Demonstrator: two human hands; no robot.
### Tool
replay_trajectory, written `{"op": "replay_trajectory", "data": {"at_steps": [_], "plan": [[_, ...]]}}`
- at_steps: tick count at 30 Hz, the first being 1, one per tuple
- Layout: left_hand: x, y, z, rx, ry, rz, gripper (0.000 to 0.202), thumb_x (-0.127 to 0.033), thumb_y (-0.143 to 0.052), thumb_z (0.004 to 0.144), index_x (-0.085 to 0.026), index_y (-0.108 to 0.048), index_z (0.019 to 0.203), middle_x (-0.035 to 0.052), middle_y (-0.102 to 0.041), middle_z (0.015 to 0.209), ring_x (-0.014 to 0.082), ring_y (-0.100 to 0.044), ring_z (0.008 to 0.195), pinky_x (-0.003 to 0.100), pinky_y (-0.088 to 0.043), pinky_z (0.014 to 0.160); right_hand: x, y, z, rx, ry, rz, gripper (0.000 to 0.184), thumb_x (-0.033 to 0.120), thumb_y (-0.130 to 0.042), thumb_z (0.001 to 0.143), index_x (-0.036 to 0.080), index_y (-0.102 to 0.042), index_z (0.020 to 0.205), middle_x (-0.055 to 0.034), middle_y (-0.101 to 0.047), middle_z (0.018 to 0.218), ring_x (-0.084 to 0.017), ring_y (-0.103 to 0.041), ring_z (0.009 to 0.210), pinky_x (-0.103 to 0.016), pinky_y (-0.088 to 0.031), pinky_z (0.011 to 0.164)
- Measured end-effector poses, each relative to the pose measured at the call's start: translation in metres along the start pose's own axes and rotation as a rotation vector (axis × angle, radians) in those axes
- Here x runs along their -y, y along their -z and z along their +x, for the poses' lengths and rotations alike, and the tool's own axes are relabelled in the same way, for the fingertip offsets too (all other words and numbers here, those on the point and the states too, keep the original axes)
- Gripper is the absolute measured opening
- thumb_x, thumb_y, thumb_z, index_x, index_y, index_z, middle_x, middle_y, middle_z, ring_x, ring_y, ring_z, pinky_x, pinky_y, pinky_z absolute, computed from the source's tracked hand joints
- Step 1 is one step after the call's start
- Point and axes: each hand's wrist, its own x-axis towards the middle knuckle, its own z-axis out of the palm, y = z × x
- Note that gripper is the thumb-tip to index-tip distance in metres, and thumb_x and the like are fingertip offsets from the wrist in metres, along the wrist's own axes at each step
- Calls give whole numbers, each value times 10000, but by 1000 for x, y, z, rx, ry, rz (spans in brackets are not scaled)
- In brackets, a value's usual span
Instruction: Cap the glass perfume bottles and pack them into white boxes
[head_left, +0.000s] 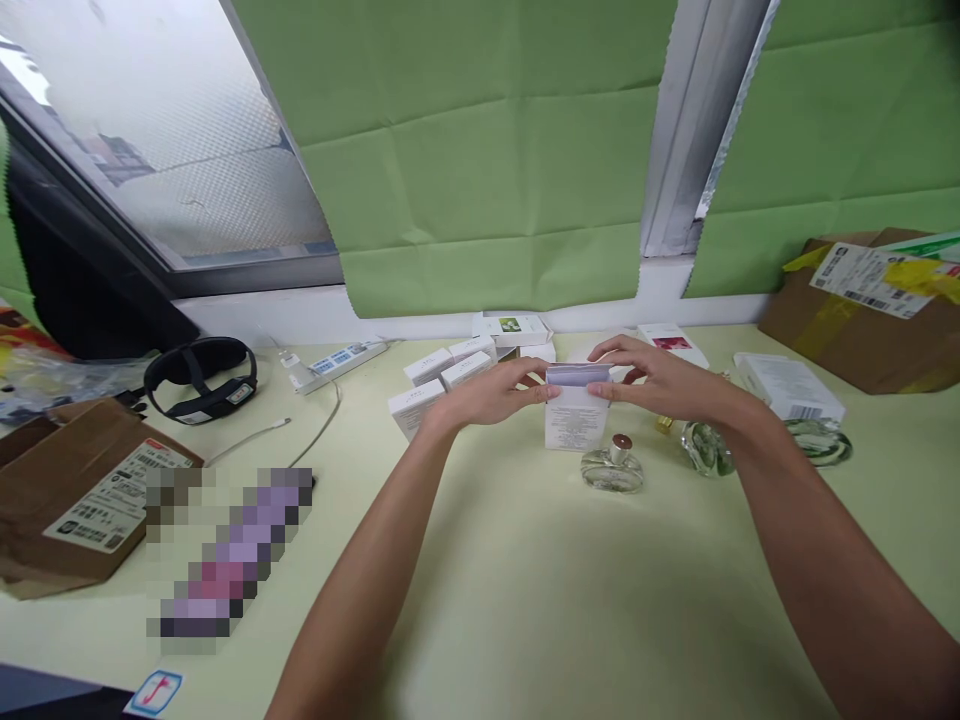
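Note:
Both hands are at the top of a small upright carton (576,422), which stands on the table with fine print on its near face and a lilac flap at its top. My left hand (510,388) pinches the carton's upper left edge. At the upper right, my right hand (645,376) grips it with the thumb on the near face. Just in front of the carton lies a clear glass perfume bottle (612,470) with a brownish-red cap. Another glass bottle (706,448) rests beside my right forearm, partly hidden by it.
Several white boxes (417,406) stand left of my left hand. A white carton (787,388) and a glass bottle (819,443) lie at right. Cardboard boxes (870,320) flank the table. A power strip (337,364), black headset (201,382) and pixelated object (240,550) are at left.

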Motion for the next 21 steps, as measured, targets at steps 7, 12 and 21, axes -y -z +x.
{"op": "replay_trajectory", "data": {"at_steps": [7, 12, 21], "plan": [[2, -3, 1, 23, -11, 54, 423, -512, -511, 937, -268, -555, 1280, 45, -572, 1350, 216, -559, 1191, 297, -480, 898, 1, -7, -1, 168, 46, -38, 416, 611, -525, 883, 328, -695, 1136, -56, -483, 1429, -267, -627, 1064, -415, -522, 857], [-1, -5, 3, 38, -39, 77, 371, -451, -496, 949, -248, -557, 1253, 54, -579, 1315, 211, -558, 1153, 296, -476, 859, 1, -8, 0, 168, 12, -58, 392, 606, -538, 876, 347, -723, 1104, -35, -447, 1474, -283, -628, 1076, -421, -522, 849], [0, -9, 3, 43, -47, 84, 360, -421, -497, 944, -266, -534, 1267, 43, -557, 1325, 211, -529, 1191, 322, -458, 929, -1, -15, 9, 62, 110, -84, 364, 514, -450, 952, 309, -748, 994, -50, -526, 1375, -258, -599, 1114, -419, -482, 904]]}}
